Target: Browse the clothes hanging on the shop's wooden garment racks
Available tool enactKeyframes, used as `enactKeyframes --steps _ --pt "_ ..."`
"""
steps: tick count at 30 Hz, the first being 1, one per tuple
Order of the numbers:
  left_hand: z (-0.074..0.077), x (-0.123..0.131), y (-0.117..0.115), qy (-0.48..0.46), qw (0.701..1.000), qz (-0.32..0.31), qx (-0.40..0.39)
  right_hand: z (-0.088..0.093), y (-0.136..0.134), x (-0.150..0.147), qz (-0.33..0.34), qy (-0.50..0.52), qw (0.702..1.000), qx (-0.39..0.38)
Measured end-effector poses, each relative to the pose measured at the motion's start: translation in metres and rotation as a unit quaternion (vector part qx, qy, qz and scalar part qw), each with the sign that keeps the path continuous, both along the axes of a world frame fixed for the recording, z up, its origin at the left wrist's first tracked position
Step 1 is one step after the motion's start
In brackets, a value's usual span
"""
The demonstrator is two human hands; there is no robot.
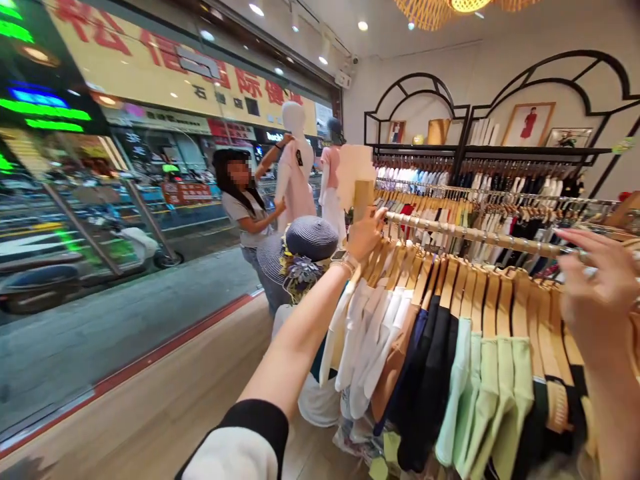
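Note:
My left hand (364, 235), with a watch on its wrist, is closed around the left end of the clothes rail (470, 233), close to the first hanger hooks. Over the right part of the rail, my right hand (597, 273) has its fingers stretched out and apart, somewhat blurred; nothing shows in it. Wooden hangers (490, 303) hang close together along the rail. They carry white tops (380, 333), black garments (435, 373) and light green garments (500, 387). A dark blue woven hat (313, 238) with flowers sits just left of my left wrist.
A person (247, 207) beside the window touches a mannequin (293, 173) in pale pink clothes. Another mannequin (330, 167) stands behind it. More garments (435, 207) hang along the back wall, below a black shelf (530, 152). Outside the glass is a street with a scooter (135, 243).

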State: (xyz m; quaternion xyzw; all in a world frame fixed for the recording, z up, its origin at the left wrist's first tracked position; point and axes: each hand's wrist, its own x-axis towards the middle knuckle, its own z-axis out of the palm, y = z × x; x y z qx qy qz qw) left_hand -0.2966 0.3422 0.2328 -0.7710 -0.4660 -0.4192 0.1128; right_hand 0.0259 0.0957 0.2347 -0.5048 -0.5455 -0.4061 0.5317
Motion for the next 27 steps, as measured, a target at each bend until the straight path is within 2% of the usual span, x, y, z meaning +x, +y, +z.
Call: enactKeyframes --steps 3,6,10,14,21,27 --pt "0.002 0.0 -0.001 0.002 1.0 0.003 -0.005 0.009 0.031 0.026 -0.036 -0.041 0.993 -0.101" --pt "0.003 0.0 -0.002 0.006 1.0 0.011 -0.003 0.005 0.056 0.044 -0.102 -0.052 0.978 -0.174" --pt "0.002 0.001 -0.002 0.005 1.0 0.024 0.01 -0.009 0.066 0.049 -0.153 -0.081 0.973 -0.154" --pt "0.0 0.001 -0.002 0.003 0.999 0.033 0.006 -0.018 0.07 0.049 -0.169 -0.091 0.974 -0.119" --pt "0.004 -0.001 -0.003 -0.008 1.0 0.021 -0.006 -0.02 0.073 0.05 -0.172 -0.101 0.974 -0.105" --pt "0.013 0.003 -0.017 -0.049 0.999 -0.018 0.0 -0.021 0.073 0.054 -0.18 -0.096 0.97 -0.131"
